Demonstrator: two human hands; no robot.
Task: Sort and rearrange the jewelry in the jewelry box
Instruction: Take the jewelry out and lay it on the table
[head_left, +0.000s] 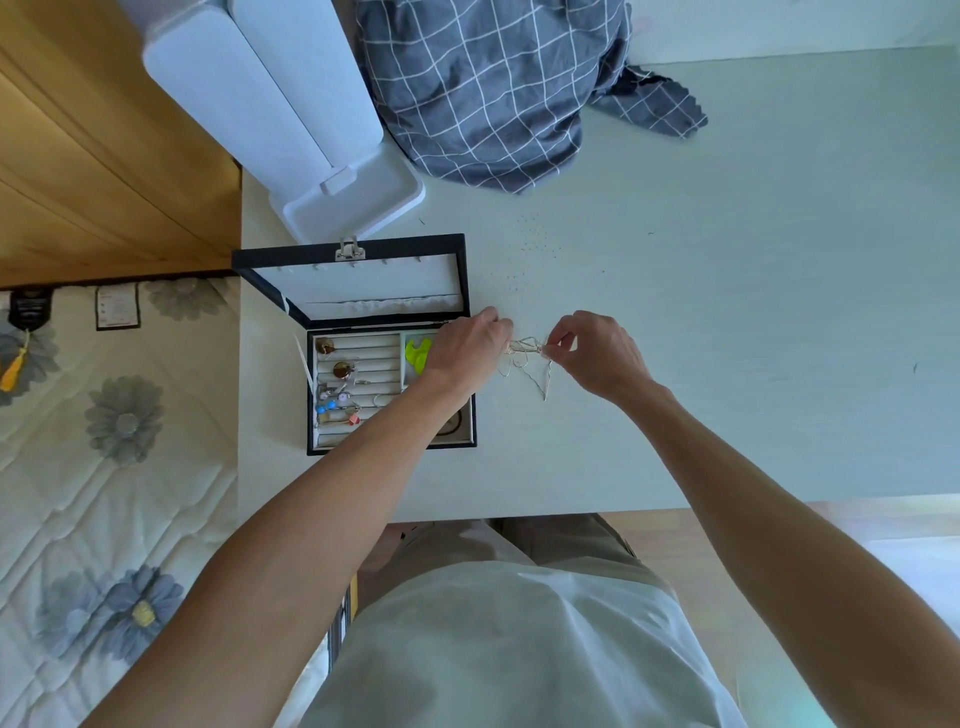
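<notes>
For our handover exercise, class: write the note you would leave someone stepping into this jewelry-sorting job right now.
Left hand and right hand each pinch an end of the thin tangled silver chain necklace, held just above the pale table, right of the open black jewelry box.
Done: several rings and earrings sit in the box's grey ring rolls; a neon-yellow piece lies in a side compartment.
Left: untangle the chain, then place it in the box.

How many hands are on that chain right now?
2. The left hand pinches the thin chain at its left end, just right of the open jewelry box; the right hand pinches its right end, above the table.
</notes>
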